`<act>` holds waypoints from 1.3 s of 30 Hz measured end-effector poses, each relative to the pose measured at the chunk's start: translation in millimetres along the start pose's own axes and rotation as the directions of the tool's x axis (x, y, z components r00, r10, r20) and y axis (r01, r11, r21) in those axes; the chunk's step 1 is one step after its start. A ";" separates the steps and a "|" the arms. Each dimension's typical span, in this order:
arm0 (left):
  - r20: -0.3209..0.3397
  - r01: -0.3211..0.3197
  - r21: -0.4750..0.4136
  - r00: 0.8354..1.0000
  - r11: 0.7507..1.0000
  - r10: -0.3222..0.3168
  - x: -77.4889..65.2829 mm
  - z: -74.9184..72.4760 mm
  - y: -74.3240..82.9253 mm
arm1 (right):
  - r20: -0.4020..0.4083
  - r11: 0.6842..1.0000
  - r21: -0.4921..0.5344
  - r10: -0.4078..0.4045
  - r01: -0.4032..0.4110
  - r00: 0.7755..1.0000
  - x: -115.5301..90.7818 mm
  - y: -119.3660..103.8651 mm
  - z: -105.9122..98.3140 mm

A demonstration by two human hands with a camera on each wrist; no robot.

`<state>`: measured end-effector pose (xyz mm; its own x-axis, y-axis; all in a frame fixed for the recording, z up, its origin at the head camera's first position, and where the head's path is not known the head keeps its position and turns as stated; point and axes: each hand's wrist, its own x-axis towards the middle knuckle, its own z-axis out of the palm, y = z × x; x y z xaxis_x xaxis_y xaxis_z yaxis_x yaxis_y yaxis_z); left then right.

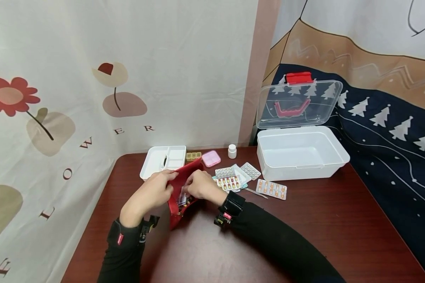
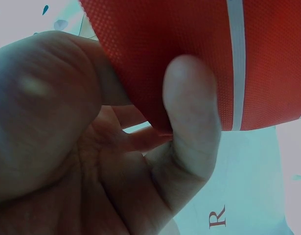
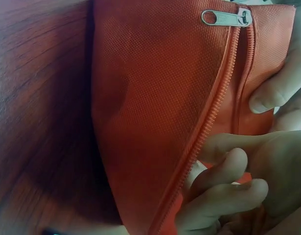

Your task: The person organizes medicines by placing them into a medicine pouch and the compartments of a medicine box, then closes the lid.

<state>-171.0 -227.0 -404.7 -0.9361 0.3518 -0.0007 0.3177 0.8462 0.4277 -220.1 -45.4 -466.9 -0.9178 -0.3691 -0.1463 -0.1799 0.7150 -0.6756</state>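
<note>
Left hand (image 1: 152, 193): gripping the near-left edge of the red pouch (image 1: 182, 188), thumb (image 2: 192, 105) pressing flat on the fabric beside a white stripe, fingers curling behind.
Right hand (image 1: 202, 186): reaching into the unzipped mouth, fingers (image 3: 223, 193) curling inside the opening; holding anything inside or not, impossible to tell.
Red pouch: lying on the dark wooden table (image 1: 304, 228), between the two hands, being held open; zipper pull (image 3: 223, 18) resting at the far end of the track.
Step in hand: judging by the grip, drawing contents out of the pouch, packets showing faintly at the mouth.
Next move: likely calling for a firm pinch on one packet while keeping the mouth spread wide.
Blister packs (image 1: 230, 179): lying just right of the pouch, one more pack (image 1: 271, 188) a little apart.
Divided tray (image 1: 163, 160): sitting just behind the pouch.
Pink pill case (image 1: 211, 158) and small white bottle (image 1: 231, 151): standing near the wall.
Storage box (image 1: 299, 151): standing farthest right, clear lid (image 1: 297, 103) tilting upright.
</note>
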 end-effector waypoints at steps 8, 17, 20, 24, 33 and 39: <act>0.007 0.009 -0.004 1.000 1.000 -0.009 0.3 -0.2 0.4 | -0.021 0.998 -0.018 -0.066 0.066 0.998 -13.9 3.9 -19.1; 0.026 0.028 -0.003 0.999 1.000 -0.028 0.8 -1.1 -1.6 | -0.063 0.995 -0.083 -0.062 0.057 0.996 -11.3 27.5 -55.0; 0.030 0.031 0.002 0.999 1.000 -0.031 0.8 -1.0 -1.6 | -0.091 0.993 -0.115 -0.042 0.031 0.995 -7.3 43.0 -66.5; 0.022 0.023 0.006 1.000 1.000 -0.023 0.2 -0.9 -0.9 | -0.136 0.986 -0.165 -0.006 -0.016 0.991 -4.1 63.6 -80.4; -0.014 -0.015 0.021 1.000 1.000 0.015 -0.3 0.7 -0.3 | -0.135 0.951 -0.285 0.083 -0.119 0.987 -10.7 99.2 -96.3; -0.005 -0.003 0.027 1.000 1.000 0.003 0.8 0.8 -0.3 | -0.070 0.924 -0.361 0.108 -0.126 0.992 -15.7 114.3 -94.1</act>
<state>-171.8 -226.7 -405.5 -0.9360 0.3520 0.0049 0.3240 0.8559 0.4031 -259.5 98.0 -473.8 -0.9544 -0.2473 -0.1673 -0.1783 0.9215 -0.3450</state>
